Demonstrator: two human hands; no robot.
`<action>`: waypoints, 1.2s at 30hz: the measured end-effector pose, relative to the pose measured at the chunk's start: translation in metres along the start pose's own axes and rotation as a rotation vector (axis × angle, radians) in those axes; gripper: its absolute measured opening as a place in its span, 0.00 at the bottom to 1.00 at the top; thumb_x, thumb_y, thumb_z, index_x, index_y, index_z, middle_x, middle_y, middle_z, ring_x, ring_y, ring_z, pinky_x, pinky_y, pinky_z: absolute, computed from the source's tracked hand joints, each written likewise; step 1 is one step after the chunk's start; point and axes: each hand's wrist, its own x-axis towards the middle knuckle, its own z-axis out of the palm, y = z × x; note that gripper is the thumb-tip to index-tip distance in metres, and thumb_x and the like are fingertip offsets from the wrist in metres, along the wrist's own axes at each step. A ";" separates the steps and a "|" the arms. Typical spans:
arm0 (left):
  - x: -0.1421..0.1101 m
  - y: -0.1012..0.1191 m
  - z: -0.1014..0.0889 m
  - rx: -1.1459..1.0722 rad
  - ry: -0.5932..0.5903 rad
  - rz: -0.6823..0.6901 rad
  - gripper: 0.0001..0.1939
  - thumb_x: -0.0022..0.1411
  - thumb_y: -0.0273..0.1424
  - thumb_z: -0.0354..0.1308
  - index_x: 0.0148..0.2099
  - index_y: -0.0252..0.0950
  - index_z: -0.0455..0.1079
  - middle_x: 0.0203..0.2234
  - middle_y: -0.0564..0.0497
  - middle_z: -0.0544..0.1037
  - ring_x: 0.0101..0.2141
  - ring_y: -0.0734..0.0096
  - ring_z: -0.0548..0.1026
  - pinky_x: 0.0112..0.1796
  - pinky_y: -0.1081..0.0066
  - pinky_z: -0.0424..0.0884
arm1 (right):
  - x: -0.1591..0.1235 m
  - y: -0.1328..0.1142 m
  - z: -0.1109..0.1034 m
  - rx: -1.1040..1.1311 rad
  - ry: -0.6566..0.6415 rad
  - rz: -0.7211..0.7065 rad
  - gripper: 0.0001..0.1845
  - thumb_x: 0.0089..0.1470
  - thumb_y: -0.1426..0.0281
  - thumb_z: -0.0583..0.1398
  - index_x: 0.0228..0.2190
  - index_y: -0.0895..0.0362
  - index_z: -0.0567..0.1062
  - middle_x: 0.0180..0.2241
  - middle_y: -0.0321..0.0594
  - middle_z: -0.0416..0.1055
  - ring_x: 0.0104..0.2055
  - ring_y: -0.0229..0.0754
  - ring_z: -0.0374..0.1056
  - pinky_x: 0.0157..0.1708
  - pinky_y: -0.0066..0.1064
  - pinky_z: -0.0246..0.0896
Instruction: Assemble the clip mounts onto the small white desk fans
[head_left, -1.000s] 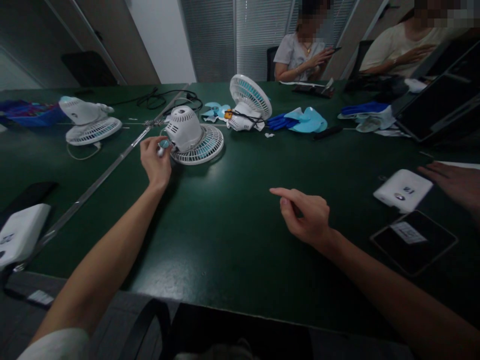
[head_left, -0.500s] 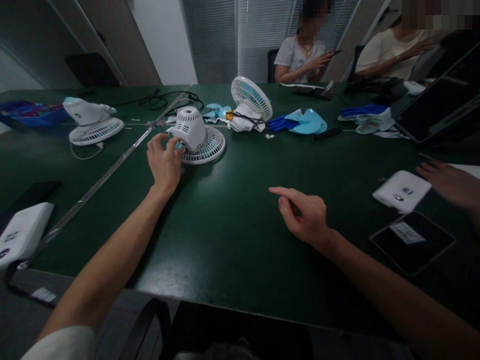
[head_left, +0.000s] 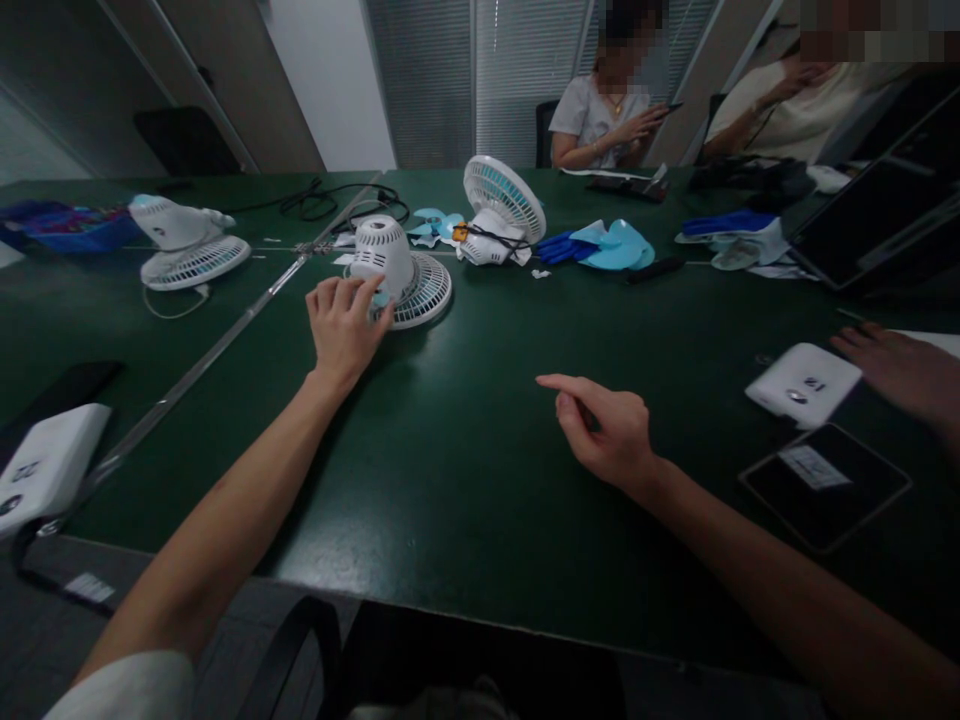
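My left hand (head_left: 346, 325) is at the front of a white desk fan (head_left: 384, 262) whose round guard lies flat on the table. Its fingers are curved and apart, close against the fan's housing; whether they touch it I cannot make out. A light blue patch shows between thumb and fingers. My right hand (head_left: 604, 425) rests on the green table (head_left: 465, 480) with the index finger stretched out and the other fingers curled. Nothing is visible in it. Behind the near fan, a second white fan (head_left: 499, 215) has its guard tilted up, with a dark cord around its base.
Another fan (head_left: 184, 245) lies at the left beside a blue basket (head_left: 94, 230). Light blue fan blades (head_left: 619, 245) and blue gloves (head_left: 727, 222) lie farther back. A white device (head_left: 804, 385) sits at right near another person's hand (head_left: 896, 365). Two people sit opposite.
My left hand has shifted right and slightly nearer, from the fan's left side to its front. The fan and my right hand stay in place. A person opposite has raised a hand.
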 end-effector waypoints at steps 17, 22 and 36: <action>-0.003 -0.016 0.024 -0.452 -0.102 -0.401 0.15 0.70 0.43 0.54 0.42 0.36 0.69 0.30 0.48 0.76 0.30 0.63 0.74 0.33 0.68 0.68 | -0.001 0.003 0.002 0.031 -0.072 0.026 0.16 0.65 0.78 0.56 0.51 0.59 0.75 0.26 0.30 0.67 0.23 0.31 0.60 0.23 0.26 0.54; -0.005 0.007 0.015 -0.549 -0.175 -0.366 0.15 0.70 0.42 0.54 0.48 0.35 0.73 0.34 0.47 0.78 0.31 0.63 0.75 0.34 0.66 0.70 | 0.001 0.003 0.003 0.057 -0.135 0.057 0.16 0.66 0.77 0.55 0.52 0.59 0.74 0.29 0.32 0.69 0.24 0.31 0.61 0.24 0.26 0.56; -0.037 0.126 -0.026 -0.945 -0.609 -0.079 0.16 0.73 0.42 0.52 0.51 0.35 0.69 0.31 0.51 0.74 0.29 0.71 0.69 0.32 0.70 0.67 | 0.003 -0.016 0.005 -0.165 -0.367 -0.275 0.22 0.63 0.75 0.56 0.58 0.60 0.71 0.52 0.48 0.76 0.48 0.45 0.75 0.40 0.35 0.72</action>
